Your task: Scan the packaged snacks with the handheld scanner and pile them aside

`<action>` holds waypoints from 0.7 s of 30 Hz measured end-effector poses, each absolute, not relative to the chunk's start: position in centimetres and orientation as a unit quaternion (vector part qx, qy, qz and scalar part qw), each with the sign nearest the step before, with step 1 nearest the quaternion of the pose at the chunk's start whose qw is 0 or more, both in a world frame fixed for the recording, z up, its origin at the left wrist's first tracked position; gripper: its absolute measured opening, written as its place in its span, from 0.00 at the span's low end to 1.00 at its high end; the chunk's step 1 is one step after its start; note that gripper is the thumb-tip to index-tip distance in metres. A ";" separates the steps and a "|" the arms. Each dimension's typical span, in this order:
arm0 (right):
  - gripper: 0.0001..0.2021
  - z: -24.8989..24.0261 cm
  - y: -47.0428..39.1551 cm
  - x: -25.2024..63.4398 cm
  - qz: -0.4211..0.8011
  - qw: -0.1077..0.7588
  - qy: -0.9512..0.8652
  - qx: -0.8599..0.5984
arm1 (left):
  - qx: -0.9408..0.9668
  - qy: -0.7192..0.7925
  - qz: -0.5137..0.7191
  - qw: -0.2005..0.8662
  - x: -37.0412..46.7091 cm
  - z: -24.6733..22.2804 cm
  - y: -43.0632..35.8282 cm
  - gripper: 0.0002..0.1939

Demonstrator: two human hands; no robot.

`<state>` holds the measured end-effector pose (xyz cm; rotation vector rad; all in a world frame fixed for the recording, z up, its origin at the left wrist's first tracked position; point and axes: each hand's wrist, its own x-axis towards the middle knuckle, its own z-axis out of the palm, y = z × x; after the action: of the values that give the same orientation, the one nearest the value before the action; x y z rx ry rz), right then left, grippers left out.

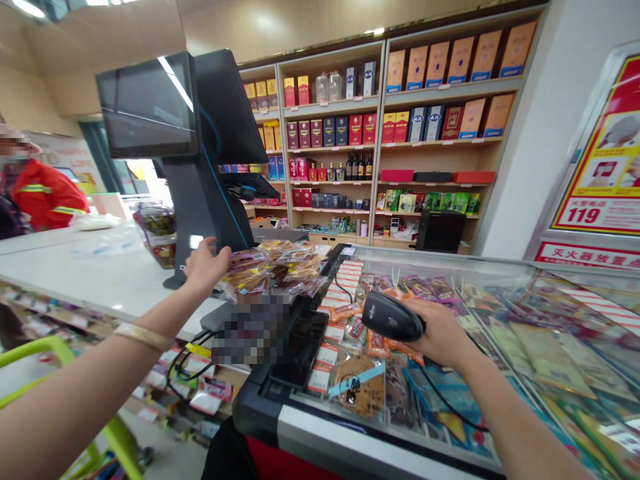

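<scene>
My right hand is closed around a black barcode scanner, holding it over the glass top of a freezer cabinet. A black cable trails from the scanner. My left hand is stretched out by the base of the dark checkout terminal, its fingers apart and nothing seen in them. Right beside that hand lie several clear bags of packaged snacks. A black phone rests near the cabinet's edge. Packaged cookies and small orange packets show around the scanner.
A white counter runs left, with a jar-like container on it. A person in a red jacket stands beyond it. Shelves of boxes line the back wall. A green chair frame is at lower left. Cables hang below the counter.
</scene>
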<state>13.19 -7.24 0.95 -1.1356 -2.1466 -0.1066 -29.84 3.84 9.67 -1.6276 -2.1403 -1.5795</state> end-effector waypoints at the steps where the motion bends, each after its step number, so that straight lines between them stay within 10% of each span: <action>1: 0.11 1.0 -7.3 13.2 -0.039 0.346 -0.828 -0.440 | -0.533 -0.676 -0.504 0.068 -29.2 9.6 3.0 0.26; 4: 0.13 1.1 -7.3 13.2 -0.039 0.343 -0.828 -0.442 | -0.648 -0.565 -0.494 0.129 -26.1 8.7 -0.6 0.24; 9: 0.13 1.1 -7.2 13.2 -0.039 0.357 -0.825 -0.436 | -0.868 -0.394 -0.296 -0.067 -19.8 4.9 -6.5 0.22; 21: 0.15 1.0 -7.0 13.4 -0.027 0.347 -0.819 -0.455 | -0.941 -0.313 -0.069 -0.114 -13.7 -0.7 -8.2 0.51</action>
<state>13.40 -7.02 0.96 -1.1810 -2.1250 -0.0705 -13.69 -8.23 -0.70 -3.1900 -1.0599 -0.2343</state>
